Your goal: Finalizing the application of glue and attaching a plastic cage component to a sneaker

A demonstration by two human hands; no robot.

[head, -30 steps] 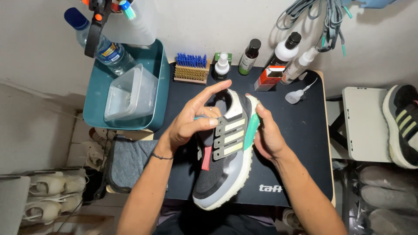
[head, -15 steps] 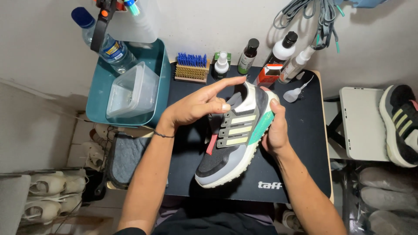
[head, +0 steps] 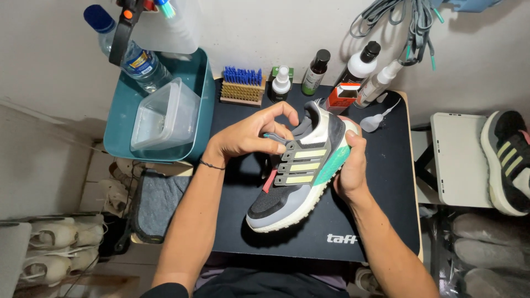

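Head view, looking down, and we start at the far left: a teal tub [head: 201,99] stands beside the black mat [head: 386,182], holding a clear plastic box [head: 165,116] and a water bottle [head: 132,52] with a blue cap that leans against its back wall. Along the mat's far edge we see a brush [head: 242,85] with blue bristles on a pale block, then a small white spray bottle [head: 281,84], a dark bottle [head: 314,72] with a black cap, a white bottle [head: 361,63] with a black cap, and below it a small red and white box [head: 341,96].

Our left hand [head: 248,135] curls its fingers onto the collar of the sneaker [head: 301,176], pinching at the opening near the heel. The sneaker sits above the middle of the mat, tilted on its side so three pale stripes face us. Its long axis runs diagonally: toe pointing down and left toward us, heel up and right toward the bottles. The upper is grey and black, with a green panel at the heel and a cream sole.

Our right hand [head: 350,168] is closed around the heel and sole from the right side, gripping it.

Farther right, a white tray [head: 458,160] lies off the mat, and a second sneaker [head: 510,160] rests just beside it.
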